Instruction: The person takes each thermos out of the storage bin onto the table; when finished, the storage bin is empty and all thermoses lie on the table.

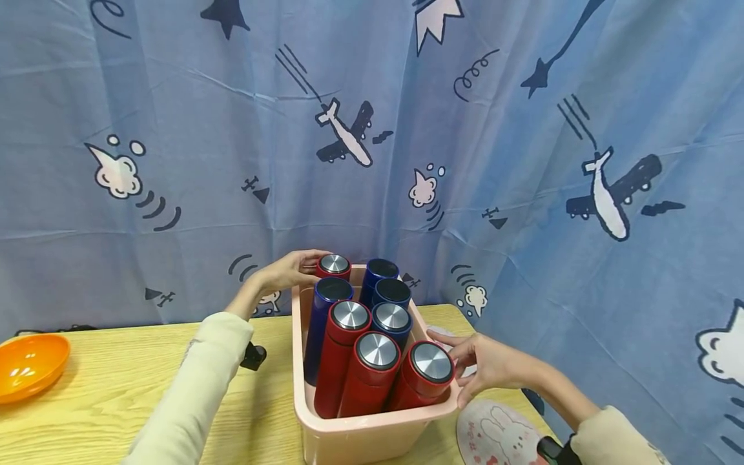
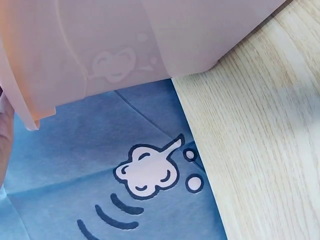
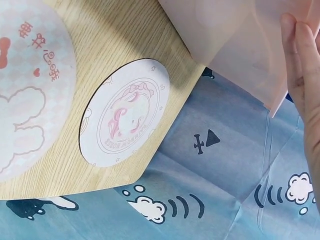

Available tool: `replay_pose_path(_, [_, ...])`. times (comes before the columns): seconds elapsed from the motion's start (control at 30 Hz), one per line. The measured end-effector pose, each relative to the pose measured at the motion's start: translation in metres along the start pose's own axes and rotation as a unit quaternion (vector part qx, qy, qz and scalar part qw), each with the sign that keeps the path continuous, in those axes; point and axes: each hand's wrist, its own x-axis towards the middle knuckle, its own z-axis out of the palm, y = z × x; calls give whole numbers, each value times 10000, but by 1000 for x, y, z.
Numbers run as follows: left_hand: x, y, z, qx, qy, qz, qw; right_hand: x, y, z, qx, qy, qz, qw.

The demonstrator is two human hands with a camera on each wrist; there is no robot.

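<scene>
Pale pink bin (image 1: pixel 343 423), red flasks (image 1: pixel 340 367), blue flasks (image 1: pixel 317 329), orange bowl (image 1: pixel 31 368), blue curtain (image 1: pixel 203 129) with plane prints.

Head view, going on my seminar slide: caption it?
A pink bin of eight red and blue bottles, left fingers and right fingers at its rim.

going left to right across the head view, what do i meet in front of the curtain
Orange bowl → left sleeve → left hand → pink bin with red bottles and blue bottles inside → right hand → right sleeve.
</scene>
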Motion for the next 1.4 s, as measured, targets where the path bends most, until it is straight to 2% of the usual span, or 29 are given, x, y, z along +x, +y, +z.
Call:
replay_pose_path(0.17, [-5, 4, 1, 173, 232, -97, 9995, 1, -2, 1, -24, -13, 20, 10000])
replay_pose_path(0.37, [-7, 1, 1, -301, 461, -236, 9982, 0, -3, 1, -106, 32, 63, 9999])
replay_pose_path(0.47, [-8, 0, 2, -373, 589, -188, 9974, 0, -3, 1, -176, 55, 93, 9998])
replay_pose_path(0.6, [-8, -2, 4, -136, 795, -10, 9967, 0, -3, 1, -296, 67, 46, 9995])
replay_pose_path(0.77, [-9, -1, 5, 178, 1076, 65, 9940, 1, 0, 1, -97, -25, -86, 9999])
replay_pose_path(0.87, [-10, 3, 3, 218, 1254, 22, 9919, 1, 2, 1, -124, -13, -102, 9999])
replay_pose_path(1.0, [-10, 10, 0, 181, 1361, 3, 9905, 1, 1, 0, -300, 86, -16, 9995])
replay_pose_path(1.1, [-11, 16, -1, 215, 1420, 19, 9896, 0, 1, 0, -218, 64, -5, 9997])
replay_pose_path(1.4, [-18, 43, -8, 492, 1705, 130, 9840, -1, 1, -1, -296, 99, 40, 9995])
